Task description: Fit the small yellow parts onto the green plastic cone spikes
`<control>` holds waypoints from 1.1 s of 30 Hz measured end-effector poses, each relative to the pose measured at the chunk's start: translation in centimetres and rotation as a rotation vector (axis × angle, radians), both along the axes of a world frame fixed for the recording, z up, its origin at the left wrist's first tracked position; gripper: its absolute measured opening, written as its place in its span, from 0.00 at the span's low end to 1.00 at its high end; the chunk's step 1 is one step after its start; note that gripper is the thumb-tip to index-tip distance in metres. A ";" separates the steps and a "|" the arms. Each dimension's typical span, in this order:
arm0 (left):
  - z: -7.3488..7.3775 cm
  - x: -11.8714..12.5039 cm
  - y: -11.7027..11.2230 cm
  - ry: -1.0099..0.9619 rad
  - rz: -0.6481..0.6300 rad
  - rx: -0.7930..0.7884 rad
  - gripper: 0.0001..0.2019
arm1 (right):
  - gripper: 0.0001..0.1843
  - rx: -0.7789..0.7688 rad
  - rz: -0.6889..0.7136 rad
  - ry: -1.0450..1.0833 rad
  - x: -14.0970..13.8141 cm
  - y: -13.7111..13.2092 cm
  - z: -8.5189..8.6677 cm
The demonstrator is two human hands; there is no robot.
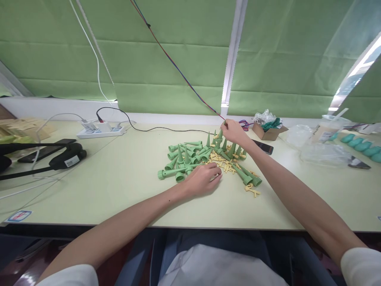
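A pile of green plastic cones (178, 164), some lying and some standing on their wide ends, covers the middle of the table. Small yellow branched plastic pieces (228, 166) lie scattered among them. At the pile's front, my left hand (203, 178) rests low beside the cones, its fingers loosely bent and apart, with nothing visible in them. My right hand (233, 131) reaches to the back of the pile. Its fingertips are pinched at the tip of an upright green cone (219, 139); the fingers partly hide that tip.
Behind my right forearm lie a phone (266, 147) and a small cardboard box (266, 133). Farther right stand a plastic cup with a straw (326, 129) and teal pieces (361, 145). A power strip (101, 132) and a black headset-like device (68, 157) are on the left.
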State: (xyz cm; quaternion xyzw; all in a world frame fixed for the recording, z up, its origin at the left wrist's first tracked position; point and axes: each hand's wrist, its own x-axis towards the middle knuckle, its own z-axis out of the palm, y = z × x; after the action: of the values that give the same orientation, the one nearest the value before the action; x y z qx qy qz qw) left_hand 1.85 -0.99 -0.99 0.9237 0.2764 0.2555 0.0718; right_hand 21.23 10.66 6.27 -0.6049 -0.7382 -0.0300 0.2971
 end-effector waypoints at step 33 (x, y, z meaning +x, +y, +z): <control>0.2 0.0 -0.1 0.026 0.115 -0.081 0.17 | 0.14 0.207 0.076 0.197 -2.6 2.2 1.9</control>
State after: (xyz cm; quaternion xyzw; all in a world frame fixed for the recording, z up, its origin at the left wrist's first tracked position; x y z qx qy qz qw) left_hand 1.87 -1.07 -0.81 0.9058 0.3402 0.2356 0.0909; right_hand 18.66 12.82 8.21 -0.5427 -0.7207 -0.0354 0.4299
